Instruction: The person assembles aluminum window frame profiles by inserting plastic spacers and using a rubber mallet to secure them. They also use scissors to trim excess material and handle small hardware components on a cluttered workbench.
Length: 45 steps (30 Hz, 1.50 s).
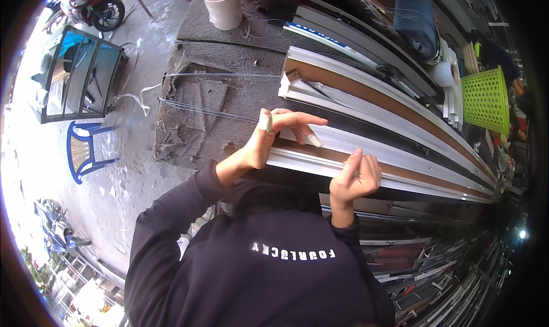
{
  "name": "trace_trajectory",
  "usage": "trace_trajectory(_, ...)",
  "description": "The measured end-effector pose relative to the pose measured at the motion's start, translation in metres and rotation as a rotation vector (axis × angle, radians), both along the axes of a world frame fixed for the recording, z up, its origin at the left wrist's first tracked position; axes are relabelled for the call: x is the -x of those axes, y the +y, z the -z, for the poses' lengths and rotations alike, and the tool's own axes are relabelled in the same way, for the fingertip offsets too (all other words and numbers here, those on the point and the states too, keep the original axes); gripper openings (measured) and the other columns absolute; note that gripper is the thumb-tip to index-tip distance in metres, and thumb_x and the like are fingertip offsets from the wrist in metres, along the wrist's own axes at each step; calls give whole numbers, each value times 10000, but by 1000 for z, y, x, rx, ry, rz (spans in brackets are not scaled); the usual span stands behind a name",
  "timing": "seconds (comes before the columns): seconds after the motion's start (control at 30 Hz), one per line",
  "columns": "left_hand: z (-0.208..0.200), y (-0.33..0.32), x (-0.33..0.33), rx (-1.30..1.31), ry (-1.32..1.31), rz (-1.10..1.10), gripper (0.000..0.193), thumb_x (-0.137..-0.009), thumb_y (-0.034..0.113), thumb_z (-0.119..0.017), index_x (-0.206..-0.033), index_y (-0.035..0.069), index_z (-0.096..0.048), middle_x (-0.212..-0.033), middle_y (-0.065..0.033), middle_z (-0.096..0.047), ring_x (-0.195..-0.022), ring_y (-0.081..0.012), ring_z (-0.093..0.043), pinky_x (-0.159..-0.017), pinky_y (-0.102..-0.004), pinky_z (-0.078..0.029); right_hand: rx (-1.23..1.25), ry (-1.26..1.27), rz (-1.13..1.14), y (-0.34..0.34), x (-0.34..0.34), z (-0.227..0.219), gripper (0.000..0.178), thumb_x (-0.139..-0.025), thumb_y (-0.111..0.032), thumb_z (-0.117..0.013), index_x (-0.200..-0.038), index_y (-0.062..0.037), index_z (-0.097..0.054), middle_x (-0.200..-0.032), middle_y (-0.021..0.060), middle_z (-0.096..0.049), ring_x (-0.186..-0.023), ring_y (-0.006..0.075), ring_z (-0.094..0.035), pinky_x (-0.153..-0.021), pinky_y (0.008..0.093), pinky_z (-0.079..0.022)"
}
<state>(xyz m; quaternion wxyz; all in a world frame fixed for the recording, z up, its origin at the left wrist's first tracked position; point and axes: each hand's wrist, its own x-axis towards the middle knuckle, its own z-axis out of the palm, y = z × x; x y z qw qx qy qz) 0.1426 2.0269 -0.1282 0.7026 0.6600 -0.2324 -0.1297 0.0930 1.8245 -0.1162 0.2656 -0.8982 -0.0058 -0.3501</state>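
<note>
On the carpet-covered table (217,101), note the nearest white-and-brown strip (412,175) running lengthwise to the right from beneath the left hand (266,138), with fingers loosely spread, past the right hand (357,178), with fingers curled and grip impossible to tell.

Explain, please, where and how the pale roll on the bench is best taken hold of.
Probably around the outer wall of the pale roll, with the left hand coming from the near side: the roll stands on end, its round wall exposed there.
</note>
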Motion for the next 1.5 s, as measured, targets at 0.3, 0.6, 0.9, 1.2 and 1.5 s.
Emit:
trace_trajectory(0.3,3,-4,8,35,266,-169,848,-1025,663,-169,-1265,18,-665,-885,-81,-694,-868,-201,-609,-945,-348,-418,52,-44,-80,-10,7,7,384,-789,-44,-646,-537,-114,-365,-533,58,-364,-468,249,-397,-467,397,-259)
trace_trajectory(0.6,-43,-28,33,-688,-381,-149,323,-952,223,-529,-1177,38,-669,-1208,-147,-661,-1198,-327,-570,-1110,-484,-328,-245,43,-422,-42,44,10,161,-725,-81,-665,-638,-79,-529,-686,68,-505,-633,255,-521,-538,369,-404)
trace_trajectory(0.9,-58,-141,47,-626,-441,127,408,-892,169,-614,-1280,46,-625,-1377,-190,-549,-1296,-403,-483,-1108,-505,-341,-1161,347,-540,-125,93,13,313,-958,-240,-593,-741,-18,-631,-686,35,-618,-646,125,-582,-623,281,-444)
trace_trajectory(1.2,-50,-320,92,-435,-571,238,419,-873,127,-648,-1278,31,-600,-1362,-205,-542,-1261,-414,-499,-1079,-508,-362,-1264,121,1,-293,194,33,370,-1005,-288,-577,-779,-4,-648,-700,46,-649,-697,115,-620,-663,288,-480)
trace_trajectory(1.5,-62,-570,157,-203,-752,472,422,-819,98,-689,-1231,31,-627,-1327,-206,-563,-1220,-400,-534,-1045,-482,-405,-407,877,426,-501,326,54,525,-960,-499,-554,-795,-21,-693,-753,203,-677,-751,423,-657,-668,485,-502)
